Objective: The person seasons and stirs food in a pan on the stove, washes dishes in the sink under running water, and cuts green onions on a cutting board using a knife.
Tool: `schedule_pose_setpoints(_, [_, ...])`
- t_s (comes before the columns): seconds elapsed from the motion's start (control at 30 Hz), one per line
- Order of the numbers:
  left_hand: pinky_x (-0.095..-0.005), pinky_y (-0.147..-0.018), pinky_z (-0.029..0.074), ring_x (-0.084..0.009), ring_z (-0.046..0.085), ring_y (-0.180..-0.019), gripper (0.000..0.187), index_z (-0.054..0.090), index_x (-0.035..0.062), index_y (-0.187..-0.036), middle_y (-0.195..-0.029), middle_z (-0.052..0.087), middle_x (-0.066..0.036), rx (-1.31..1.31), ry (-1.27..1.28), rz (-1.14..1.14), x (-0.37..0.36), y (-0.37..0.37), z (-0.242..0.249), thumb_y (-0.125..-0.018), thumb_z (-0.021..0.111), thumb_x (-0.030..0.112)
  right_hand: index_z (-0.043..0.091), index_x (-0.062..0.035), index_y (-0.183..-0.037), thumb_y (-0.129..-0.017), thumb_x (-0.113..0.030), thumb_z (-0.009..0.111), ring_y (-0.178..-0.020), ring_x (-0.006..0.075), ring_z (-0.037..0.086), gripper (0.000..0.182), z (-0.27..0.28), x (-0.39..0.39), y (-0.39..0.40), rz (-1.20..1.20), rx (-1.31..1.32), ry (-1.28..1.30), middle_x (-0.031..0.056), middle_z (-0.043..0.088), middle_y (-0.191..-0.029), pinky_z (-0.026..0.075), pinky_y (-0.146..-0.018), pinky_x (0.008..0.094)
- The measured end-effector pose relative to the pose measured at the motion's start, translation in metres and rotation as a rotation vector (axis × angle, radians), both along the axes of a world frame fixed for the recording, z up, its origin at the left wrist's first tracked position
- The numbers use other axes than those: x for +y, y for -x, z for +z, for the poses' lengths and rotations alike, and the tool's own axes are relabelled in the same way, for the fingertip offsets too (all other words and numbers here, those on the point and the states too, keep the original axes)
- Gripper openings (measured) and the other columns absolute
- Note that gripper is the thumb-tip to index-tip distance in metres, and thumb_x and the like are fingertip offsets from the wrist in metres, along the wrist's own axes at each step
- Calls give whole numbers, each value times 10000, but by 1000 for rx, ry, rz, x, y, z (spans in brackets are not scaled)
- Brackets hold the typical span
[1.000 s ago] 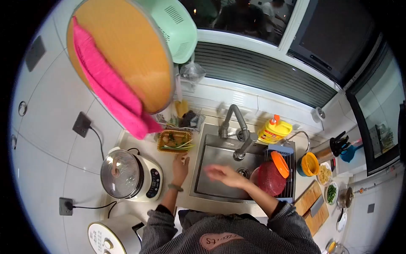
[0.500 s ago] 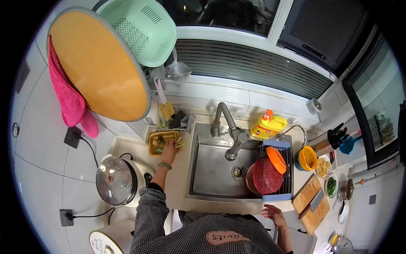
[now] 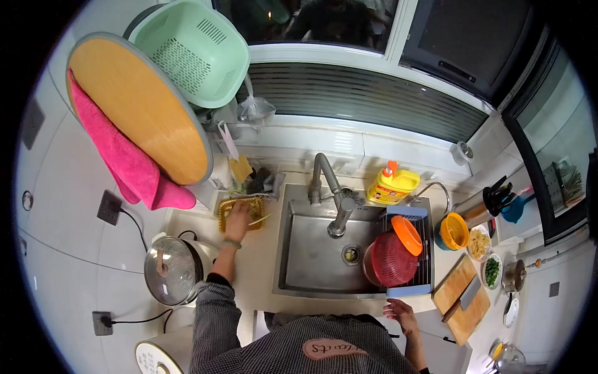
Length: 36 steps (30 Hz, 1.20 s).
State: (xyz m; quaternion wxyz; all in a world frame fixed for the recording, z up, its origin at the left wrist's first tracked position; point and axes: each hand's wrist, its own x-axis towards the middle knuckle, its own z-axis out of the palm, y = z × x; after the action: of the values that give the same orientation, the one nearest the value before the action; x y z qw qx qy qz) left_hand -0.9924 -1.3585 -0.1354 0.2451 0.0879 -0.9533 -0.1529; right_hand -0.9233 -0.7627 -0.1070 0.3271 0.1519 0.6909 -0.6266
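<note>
My left hand reaches down into a golden woven basket on the counter left of the sink. Its fingertips are hidden among the contents, so I cannot tell what they hold. Beside the hand, a pale green stalk pokes out over the basket's right side. My right hand hovers by the counter's front edge, below the right end of the sink, fingers loosely apart and holding nothing.
The steel sink has a tap and a red colander. A knife lies on a cutting board at right, near a dish of chopped greens. A lidded electric pot stands at left.
My left hand has shifted left and further over the basket; fewer green stalks show beside it. The pink cloth now spreads further across the round board's lower edge. My right hand is nearly unchanged.
</note>
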Motion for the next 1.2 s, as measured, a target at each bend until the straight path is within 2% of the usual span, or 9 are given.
schedule_pose_setpoints(0.13, [-392,-682,488,-327,595,-822,189,589,-6,-1000,-1008,557,-152,181,-89,60,-5,-31,46,-813,605,17,550,-10,-1207,-939,-179,487,-835,167,638,323,1,-7,11,27,4,23,87,649,-975,490,-746,284])
schedule_pose_setpoints(0.23, [-283,-665,463,-217,564,-743,140,596,-13,-998,-942,573,-119,259,-341,172,3,-51,77,-862,585,20,550,-17,-1212,-936,-197,509,-840,169,640,332,2,-17,25,77,15,23,95,653,-979,493,-747,288])
schedule_pose_setpoints(0.4, [-258,-654,452,-120,534,-735,125,592,-8,-987,-915,608,-59,445,-376,272,7,-74,85,-919,560,92,552,-41,-1218,-935,-175,525,-864,161,632,314,3,-34,48,184,39,35,81,655,-990,493,-754,283])
schedule_pose_setpoints(0.63, [-232,-696,420,-88,509,-755,175,580,-18,-1016,-867,573,-24,610,-959,211,79,-103,122,-943,536,136,493,-92,-1302,-936,-312,554,-1006,182,596,431,50,-122,82,636,181,126,96,605,-1131,479,-841,296])
schedule_pose_setpoints(0.7, [-232,-696,423,-94,514,-753,151,570,-21,-1007,-884,568,-36,575,-1054,169,104,-108,127,-936,536,108,402,-125,-1382,-915,-365,575,-1082,215,568,553,80,-161,80,577,107,201,127,562,-1202,462,-888,326])
schedule_pose_setpoints(0.77, [-240,-681,432,-116,522,-740,118,553,-17,-973,-898,549,-55,512,-1174,82,126,-113,129,-925,542,90,307,-108,-1430,-941,-366,518,-1110,226,548,592,102,-192,71,456,281,437,132,499,-1277,454,-909,374])
schedule_pose_setpoints(0.9, [-265,-646,451,-139,527,-746,109,537,-10,-951,-921,527,-83,508,-1240,-146,167,-120,148,-911,553,90,302,-58,-1416,-940,-271,537,-1119,235,549,572,122,-212,70,497,148,809,144,456,-1317,470,-892,381])
schedule_pose_setpoints(1.07, [-267,-640,456,-149,521,-738,116,530,-9,-961,-938,509,-91,574,-1400,-217,179,-126,157,-895,551,83,561,27,-1151,-898,-34,563,-923,184,632,261,129,-206,69,505,221,609,111,634,-1033,520,-784,297])
schedule_pose_setpoints(1.2, [-268,-632,455,-149,524,-739,111,531,-10,-956,-931,512,-93,606,-1469,-221,182,-125,157,-884,547,73,616,41,-1032,-899,-39,563,-844,164,641,164,134,-199,61,459,289,595,90,664,-903,524,-769,280])
